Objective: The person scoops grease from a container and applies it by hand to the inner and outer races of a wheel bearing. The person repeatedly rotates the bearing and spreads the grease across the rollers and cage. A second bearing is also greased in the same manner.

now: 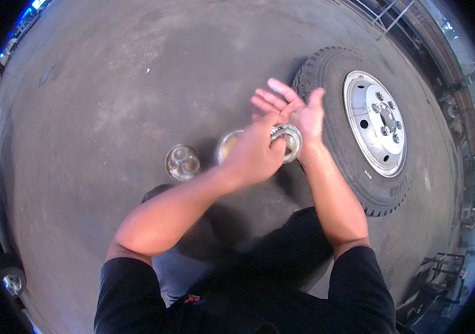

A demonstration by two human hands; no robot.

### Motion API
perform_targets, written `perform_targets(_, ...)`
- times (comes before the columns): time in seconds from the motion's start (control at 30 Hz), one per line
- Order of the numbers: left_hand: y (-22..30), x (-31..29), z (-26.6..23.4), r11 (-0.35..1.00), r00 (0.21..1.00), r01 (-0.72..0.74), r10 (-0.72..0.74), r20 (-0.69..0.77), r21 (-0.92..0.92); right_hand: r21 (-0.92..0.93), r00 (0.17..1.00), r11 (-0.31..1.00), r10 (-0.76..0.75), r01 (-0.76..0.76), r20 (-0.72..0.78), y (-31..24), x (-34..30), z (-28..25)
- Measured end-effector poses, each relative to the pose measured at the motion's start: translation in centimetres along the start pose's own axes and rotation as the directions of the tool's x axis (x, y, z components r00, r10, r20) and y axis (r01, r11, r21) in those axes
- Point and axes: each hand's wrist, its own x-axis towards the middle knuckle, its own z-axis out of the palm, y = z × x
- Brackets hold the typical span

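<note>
My left hand (257, 147) grips a metal ring that looks like a roller bearing (294, 143), with a fingertip inside its bore. The bearing is close against the wrist of my right hand (299, 109). That hand is palm up, its fingers stretched and thumb apart, with nothing closed in it. Partly hidden below my left hand is a round container (222, 151) with something yellowish inside. Left of it on the floor stands a round clear or shiny container (182, 162); what the rounded shapes inside it are, I cannot tell.
A large truck tyre (329, 100) on a silver wheel rim (363, 117) is just right of my right forearm. Grey concrete floor (109, 83) spreads to the left. A dark metal frame (429, 286) stands at the lower right, and a vehicle's wheel (12, 283) shows at the far left.
</note>
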Motion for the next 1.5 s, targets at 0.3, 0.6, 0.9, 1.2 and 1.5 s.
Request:
perform_targets(0.3,-1.6,1.7,-0.5,0.993,0.999,-0.049,0.047,-0.019,-0.107,-0.038,0.991,0.998,0.054,-0.049,0.126,2.8,-0.6,-1.0)
perform_targets(0.6,-0.7,1.5,-2.7,0.929,0.929,0.294,-0.223,0.296,-0.224,-0.767,0.696,0.097,-0.502,0.635,0.513,-1.0,-3.7,-1.2)
perform_targets(0.9,-1.9,2.3,-4.1,0.959,0.821,0.278,-0.209,0.532,-0.051,-0.749,0.736,-0.343,-0.196,0.567,0.647,-1.3,-5.2,0.4)
perform_targets(1.2,0.6,2.0,-4.2,0.836,0.772,0.529,-0.403,0.491,-0.146,-0.561,0.799,0.576,-0.349,0.595,0.490,-0.6,-4.3,-2.4)
perform_targets(1.5,0.4,1.7,-3.1,0.662,0.789,0.600,-0.396,0.470,-0.449,-0.097,0.983,0.995,0.017,0.001,0.184,1.0,-3.6,0.2)
